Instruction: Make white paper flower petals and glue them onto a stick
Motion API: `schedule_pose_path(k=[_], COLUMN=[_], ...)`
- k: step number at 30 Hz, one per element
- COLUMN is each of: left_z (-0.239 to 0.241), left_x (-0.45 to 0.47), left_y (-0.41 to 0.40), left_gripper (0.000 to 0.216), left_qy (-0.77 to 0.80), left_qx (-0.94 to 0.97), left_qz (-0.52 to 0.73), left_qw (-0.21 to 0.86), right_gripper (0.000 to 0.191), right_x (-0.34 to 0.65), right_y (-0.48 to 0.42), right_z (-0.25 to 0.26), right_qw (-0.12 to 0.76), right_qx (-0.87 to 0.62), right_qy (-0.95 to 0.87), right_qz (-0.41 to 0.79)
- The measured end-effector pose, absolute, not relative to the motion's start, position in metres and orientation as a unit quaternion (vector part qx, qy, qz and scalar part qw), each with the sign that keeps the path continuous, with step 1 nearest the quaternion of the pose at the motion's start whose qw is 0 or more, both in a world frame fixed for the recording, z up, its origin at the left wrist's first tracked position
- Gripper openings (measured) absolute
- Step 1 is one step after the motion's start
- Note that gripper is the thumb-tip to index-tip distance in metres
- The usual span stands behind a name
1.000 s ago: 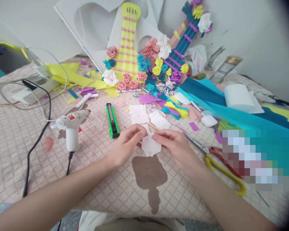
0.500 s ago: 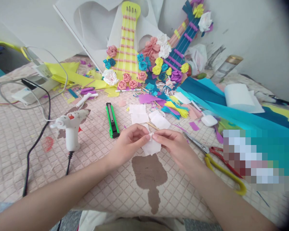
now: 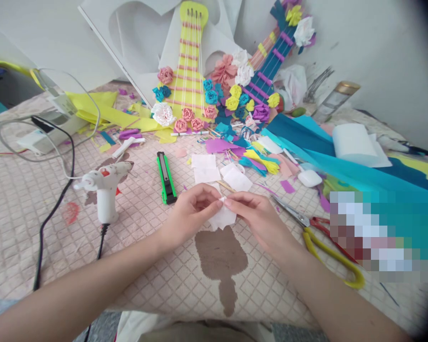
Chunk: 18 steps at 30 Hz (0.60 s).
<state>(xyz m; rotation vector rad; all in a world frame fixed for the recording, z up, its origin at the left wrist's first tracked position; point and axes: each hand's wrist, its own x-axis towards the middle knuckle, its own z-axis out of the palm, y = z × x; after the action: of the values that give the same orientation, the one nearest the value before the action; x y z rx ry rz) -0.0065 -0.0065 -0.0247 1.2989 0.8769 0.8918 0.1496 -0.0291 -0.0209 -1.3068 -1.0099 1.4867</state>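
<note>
Between my two hands hangs a small piece of white paper (image 3: 223,218), pinched along its upper edge. My left hand (image 3: 196,206) grips it with thumb and forefinger, fingers curled. On the other side my right hand (image 3: 251,209) pinches the same edge, its thumb tip nearly touching the left thumb. Just beyond the fingers lie white paper squares (image 3: 205,166) and a thin wooden stick (image 3: 226,185), partly hidden. A green box cutter (image 3: 166,178) rests to the left of my left hand. Scissors (image 3: 306,225) with red and yellow handles lie right of my right hand.
A white hot glue gun (image 3: 107,190) stands at left, its black cord trailing off the table. Two decorated paper guitars, one yellow (image 3: 190,85) and one blue (image 3: 267,71), lean at the back among coloured scraps. A white paper roll (image 3: 353,145) lies at right.
The held paper has shifted slightly left and tilted a little between my fingers. Both hands keep their pinch in nearly the same place.
</note>
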Motion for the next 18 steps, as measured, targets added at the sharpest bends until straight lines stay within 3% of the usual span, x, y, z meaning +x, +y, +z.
schedule_pose_path(k=[18], left_z=[-0.0272], left_x=[-0.0073], left_y=[-0.0095], left_gripper=[0.011], left_qy=[0.383], left_qx=[0.608], left_qz=[0.378], left_qw=[0.584], right_gripper=[0.019], right_x=[0.1514], right_y=[-0.0289], right_z=[-0.0199], right_qw=[0.421], right_qx=[-0.55], right_qy=[-0.477], right_qz=[0.541])
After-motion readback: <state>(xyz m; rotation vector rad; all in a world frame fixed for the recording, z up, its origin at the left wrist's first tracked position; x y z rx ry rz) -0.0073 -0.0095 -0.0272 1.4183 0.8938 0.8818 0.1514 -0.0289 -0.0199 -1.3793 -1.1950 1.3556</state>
